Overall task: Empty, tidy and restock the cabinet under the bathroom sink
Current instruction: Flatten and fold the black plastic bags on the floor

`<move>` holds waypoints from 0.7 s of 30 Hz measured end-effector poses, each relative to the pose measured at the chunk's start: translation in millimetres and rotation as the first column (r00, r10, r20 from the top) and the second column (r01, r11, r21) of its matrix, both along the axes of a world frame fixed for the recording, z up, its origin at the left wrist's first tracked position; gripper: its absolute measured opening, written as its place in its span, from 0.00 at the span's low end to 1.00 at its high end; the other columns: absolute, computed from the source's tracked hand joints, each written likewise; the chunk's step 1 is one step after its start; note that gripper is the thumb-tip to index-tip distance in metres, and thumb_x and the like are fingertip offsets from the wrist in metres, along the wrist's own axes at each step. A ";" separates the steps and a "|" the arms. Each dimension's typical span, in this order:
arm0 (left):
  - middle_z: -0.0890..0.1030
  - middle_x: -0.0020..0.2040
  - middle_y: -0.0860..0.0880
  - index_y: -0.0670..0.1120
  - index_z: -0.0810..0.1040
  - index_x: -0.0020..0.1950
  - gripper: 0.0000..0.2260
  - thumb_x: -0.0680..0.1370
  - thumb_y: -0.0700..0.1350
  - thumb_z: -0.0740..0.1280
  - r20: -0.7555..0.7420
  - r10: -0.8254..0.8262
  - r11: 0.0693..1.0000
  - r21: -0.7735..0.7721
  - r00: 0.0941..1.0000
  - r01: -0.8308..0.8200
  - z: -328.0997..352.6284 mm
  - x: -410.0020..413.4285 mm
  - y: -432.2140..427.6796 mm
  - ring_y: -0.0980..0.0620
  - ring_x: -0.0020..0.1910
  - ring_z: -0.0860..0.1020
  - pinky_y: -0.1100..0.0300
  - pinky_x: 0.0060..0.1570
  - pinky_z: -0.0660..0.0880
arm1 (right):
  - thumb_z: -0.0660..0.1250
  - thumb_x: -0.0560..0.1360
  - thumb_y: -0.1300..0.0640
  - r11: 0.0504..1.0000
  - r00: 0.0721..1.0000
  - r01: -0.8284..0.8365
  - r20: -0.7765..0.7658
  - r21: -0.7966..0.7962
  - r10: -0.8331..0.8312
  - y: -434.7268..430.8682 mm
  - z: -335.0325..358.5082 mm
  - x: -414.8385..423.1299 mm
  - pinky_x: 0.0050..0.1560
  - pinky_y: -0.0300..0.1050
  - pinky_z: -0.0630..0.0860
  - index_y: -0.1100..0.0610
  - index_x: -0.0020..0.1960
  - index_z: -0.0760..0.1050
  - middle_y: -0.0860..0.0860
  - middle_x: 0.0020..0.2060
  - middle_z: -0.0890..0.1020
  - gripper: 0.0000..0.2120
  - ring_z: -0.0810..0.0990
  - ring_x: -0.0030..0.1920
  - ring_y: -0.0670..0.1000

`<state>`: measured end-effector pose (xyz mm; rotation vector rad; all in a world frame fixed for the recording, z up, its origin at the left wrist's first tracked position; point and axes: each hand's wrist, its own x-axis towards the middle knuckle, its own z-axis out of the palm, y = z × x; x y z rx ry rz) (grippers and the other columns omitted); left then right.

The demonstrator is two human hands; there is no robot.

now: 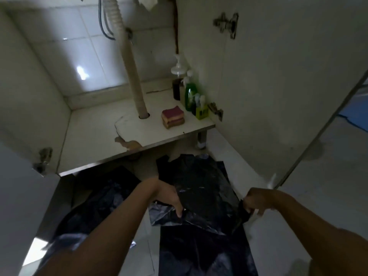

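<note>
Bag [203, 188] spread on floor [145, 246], just in front of cabinet [95, 136], wholly outside it, far end close to the shelf front. Black, thin film, glossy in patches. Judged very light and limp, no stiffness; expect sagging and billowing, no holding of shape. Probably slick layer on layer, so prone to sliding once folded or stacked. Easily torn if snagged; chipped shelf edge close by, worth avoiding.

Held across a raised fold near the middle. Left hand [171, 198] on the fold's left end, fingers curled down and pinching film. Right hand [255, 201] at the right edge, fingertips clenched round a bunched corner. Fold lifted slightly between the two, remainder flat on the tiles.

Best taken at edges or corners, two-handed, as here. Pinch a good gather of film, not a single layer, to guard against slipping. Fold flat, press out air, then carry as a small pad. Avoid lifting one-handed from the middle: expect trailing and dragging along the tiles.

Second bag [99, 202] to the left, crumpled, beside the left forearm, far part running back under the shelf.

Inside cabinet: sponge [172, 119] near the front, just right of hose [131, 72]; bottles [190, 96] lined against the right wall. Door [278, 96] swung open at right.
</note>
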<state>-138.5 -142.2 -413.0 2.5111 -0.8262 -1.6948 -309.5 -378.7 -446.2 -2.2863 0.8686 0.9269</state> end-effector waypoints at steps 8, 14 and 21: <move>0.80 0.55 0.49 0.47 0.82 0.55 0.18 0.71 0.56 0.73 -0.049 -0.105 0.989 0.103 0.993 0.110 -91.7 -33.9 13.8 0.49 0.53 0.78 0.60 0.44 0.77 | 0.66 0.78 0.58 0.991 0.967 0.034 -0.255 0.128 0.000 6.1 -104.0 -32.3 0.39 0.35 0.78 0.59 0.47 0.80 0.56 0.51 0.84 0.06 0.78 0.36 0.45; 0.79 0.62 0.44 0.49 0.82 0.57 0.18 0.70 0.53 0.75 -0.175 -0.018 0.983 0.179 0.984 0.049 -144.5 -54.3 29.7 0.43 0.58 0.79 0.50 0.55 0.80 | 0.64 0.79 0.62 0.976 0.934 0.134 -0.351 0.172 -0.067 24.8 -139.2 -53.4 0.54 0.47 0.79 0.59 0.40 0.77 0.52 0.41 0.81 0.09 0.81 0.43 0.51; 0.76 0.67 0.53 0.52 0.80 0.65 0.22 0.72 0.57 0.73 -0.193 -0.127 0.974 0.161 0.973 0.159 -173.3 -76.3 39.5 0.50 0.64 0.74 0.61 0.58 0.70 | 0.67 0.69 0.64 0.971 0.835 0.101 -0.550 0.218 0.037 24.9 -176.7 -77.3 0.50 0.49 0.82 0.63 0.59 0.76 0.57 0.48 0.84 0.18 0.84 0.45 0.55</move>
